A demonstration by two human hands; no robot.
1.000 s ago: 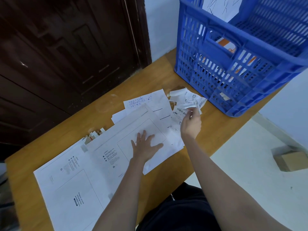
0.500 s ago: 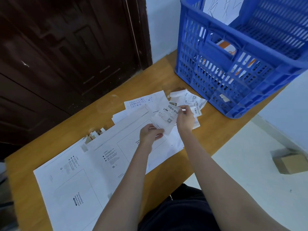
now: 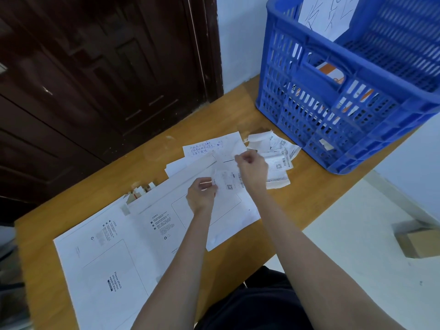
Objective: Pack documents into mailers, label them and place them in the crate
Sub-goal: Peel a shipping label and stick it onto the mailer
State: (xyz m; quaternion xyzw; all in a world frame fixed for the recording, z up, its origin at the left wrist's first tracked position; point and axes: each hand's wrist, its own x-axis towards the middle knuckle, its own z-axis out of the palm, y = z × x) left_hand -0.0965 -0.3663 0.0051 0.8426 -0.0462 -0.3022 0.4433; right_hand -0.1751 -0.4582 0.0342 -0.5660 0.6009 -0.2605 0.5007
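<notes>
**A:** Where are your hands right now?

**B:** Both are over the upper mailer [image 3: 197,217], the white one lying on the wooden table [image 3: 297,201]. Your left hand [image 3: 201,194] has its fingers curled and pinches the left edge of a shipping label [image 3: 227,182] with a QR code and barcode on it. Your right hand [image 3: 252,169] is raised just above and to the right, fingers curled, pinching at the label's upper right part. The picture is blurred there, so you cannot tell whether that hand has the label itself or a backing sheet.

**A:** And the label, is it down on the mailer?

**B:** It hangs between your two hands, above the mailer's outlined box. Whether it touches the surface cannot be told.

**A:** What else lies around you?

**B:** A second white mailer [image 3: 102,263] lies nearer your left side, partly under the first. A handwritten sheet [image 3: 209,147] pokes out beyond the upper mailer. A loose pile of labels [image 3: 277,154] sits just right of your right hand. The blue crate [image 3: 333,110] stands on the far right corner of the table, with white and orange packets showing through its slotted wall. A dark wooden door [image 3: 107,67] is behind the table, and a cardboard box [image 3: 419,244] sits on the floor to the right.
</notes>
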